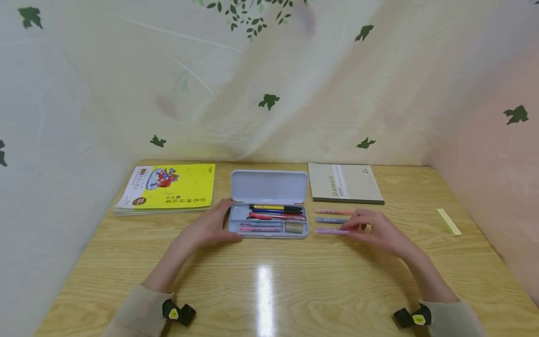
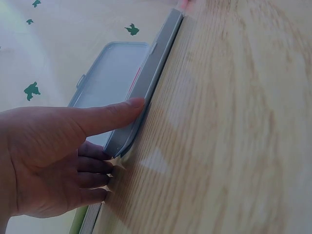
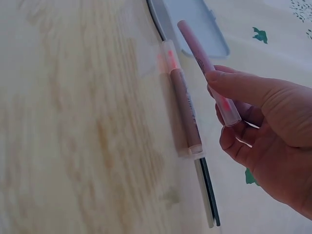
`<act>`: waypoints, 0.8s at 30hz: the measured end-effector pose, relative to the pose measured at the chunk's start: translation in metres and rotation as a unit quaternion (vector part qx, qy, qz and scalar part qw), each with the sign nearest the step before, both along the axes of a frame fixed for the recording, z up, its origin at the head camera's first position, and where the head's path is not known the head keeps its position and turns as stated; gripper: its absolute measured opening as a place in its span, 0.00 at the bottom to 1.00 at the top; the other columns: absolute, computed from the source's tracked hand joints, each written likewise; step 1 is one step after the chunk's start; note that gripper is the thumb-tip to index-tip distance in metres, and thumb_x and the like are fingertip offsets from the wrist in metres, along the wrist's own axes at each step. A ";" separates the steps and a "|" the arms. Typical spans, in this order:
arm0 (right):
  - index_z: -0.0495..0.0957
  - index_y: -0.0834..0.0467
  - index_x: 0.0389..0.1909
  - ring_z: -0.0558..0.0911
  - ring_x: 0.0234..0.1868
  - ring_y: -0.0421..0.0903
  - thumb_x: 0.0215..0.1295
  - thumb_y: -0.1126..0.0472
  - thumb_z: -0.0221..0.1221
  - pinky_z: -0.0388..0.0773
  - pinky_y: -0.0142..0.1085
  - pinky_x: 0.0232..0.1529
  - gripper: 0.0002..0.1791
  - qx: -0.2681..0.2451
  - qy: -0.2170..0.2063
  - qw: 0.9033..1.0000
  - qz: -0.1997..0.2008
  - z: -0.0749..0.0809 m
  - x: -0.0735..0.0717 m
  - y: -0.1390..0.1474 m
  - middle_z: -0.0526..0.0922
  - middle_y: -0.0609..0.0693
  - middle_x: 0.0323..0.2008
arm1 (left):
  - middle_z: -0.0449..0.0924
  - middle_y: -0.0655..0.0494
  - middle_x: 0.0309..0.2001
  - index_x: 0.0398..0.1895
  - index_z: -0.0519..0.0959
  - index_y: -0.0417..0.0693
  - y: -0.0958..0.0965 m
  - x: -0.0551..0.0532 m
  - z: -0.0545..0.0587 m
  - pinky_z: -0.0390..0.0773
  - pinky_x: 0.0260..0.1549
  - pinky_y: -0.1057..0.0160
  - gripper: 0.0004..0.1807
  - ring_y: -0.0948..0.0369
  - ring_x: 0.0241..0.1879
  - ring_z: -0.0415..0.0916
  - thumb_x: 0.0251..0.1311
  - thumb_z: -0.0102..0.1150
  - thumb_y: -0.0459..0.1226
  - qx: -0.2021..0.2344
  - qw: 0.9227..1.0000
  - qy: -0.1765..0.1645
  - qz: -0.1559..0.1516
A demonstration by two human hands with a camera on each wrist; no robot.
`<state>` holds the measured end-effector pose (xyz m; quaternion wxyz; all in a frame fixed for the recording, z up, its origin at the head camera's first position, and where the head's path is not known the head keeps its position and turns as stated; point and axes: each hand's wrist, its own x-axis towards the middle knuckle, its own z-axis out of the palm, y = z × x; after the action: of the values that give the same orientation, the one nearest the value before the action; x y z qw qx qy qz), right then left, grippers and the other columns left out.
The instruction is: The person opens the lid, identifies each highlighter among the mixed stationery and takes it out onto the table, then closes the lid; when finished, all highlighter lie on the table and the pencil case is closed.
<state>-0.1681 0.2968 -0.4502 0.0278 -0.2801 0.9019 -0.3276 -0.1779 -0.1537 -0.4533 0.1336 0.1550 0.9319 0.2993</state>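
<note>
An open pencil case (image 1: 269, 186) of pale blue-grey lies on the table, its lid tilted up behind. It holds a yellow-and-black pen (image 1: 273, 208), red pens, slim pink and blue pens, and a small brownish block (image 1: 293, 227). My left hand (image 1: 210, 225) holds the case's left end, thumb along the near wall and fingers around the side. To the right of the case, my right hand (image 1: 376, 230) pinches a pink pen (image 3: 195, 46) with a clear end between thumb and fingers. A blue pen (image 1: 330, 220) and an orange-pink pen (image 1: 330, 211) lie beyond it.
A yellow picture-covered book (image 1: 189, 187) lies at the back left. Behind the pens sits a grey notebook (image 1: 347, 182) marked Gambit. A pale yellow strip (image 1: 448, 222) lies on the right of the wooden table (image 1: 328, 290). Patterned curtain (image 1: 269, 70) surrounds the back and sides.
</note>
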 end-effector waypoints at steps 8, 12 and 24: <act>0.90 0.46 0.42 0.75 0.35 0.33 0.60 0.68 0.71 0.75 0.28 0.36 0.13 0.028 -0.019 0.999 -0.009 -0.003 -0.001 0.002 0.83 0.38 0.34 | 0.64 0.43 0.74 0.78 0.58 0.46 0.000 0.001 0.002 0.69 0.72 0.41 0.53 0.47 0.65 0.69 0.54 0.77 0.49 0.002 1.000 0.001 0.002; 0.89 0.47 0.42 0.75 0.36 0.33 0.61 0.67 0.71 0.75 0.28 0.36 0.13 0.030 -0.030 0.999 -0.010 -0.003 0.000 0.003 0.83 0.39 0.35 | 0.65 0.43 0.74 0.78 0.58 0.45 0.000 0.001 0.001 0.69 0.72 0.41 0.53 0.47 0.65 0.70 0.54 0.77 0.49 0.000 1.000 0.002 0.001; 0.89 0.47 0.42 0.76 0.37 0.33 0.60 0.65 0.72 0.76 0.28 0.38 0.11 0.042 -0.034 0.998 -0.008 -0.004 0.002 0.003 0.84 0.40 0.36 | 0.65 0.42 0.74 0.78 0.58 0.45 0.001 -0.001 0.002 0.69 0.72 0.41 0.53 0.47 0.65 0.70 0.54 0.77 0.49 -0.003 1.000 0.001 -0.001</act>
<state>-0.1665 0.3001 -0.4538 0.0680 -0.2604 0.9156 -0.2988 -0.1791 -0.1522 -0.4516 0.1331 0.1563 0.9327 0.2966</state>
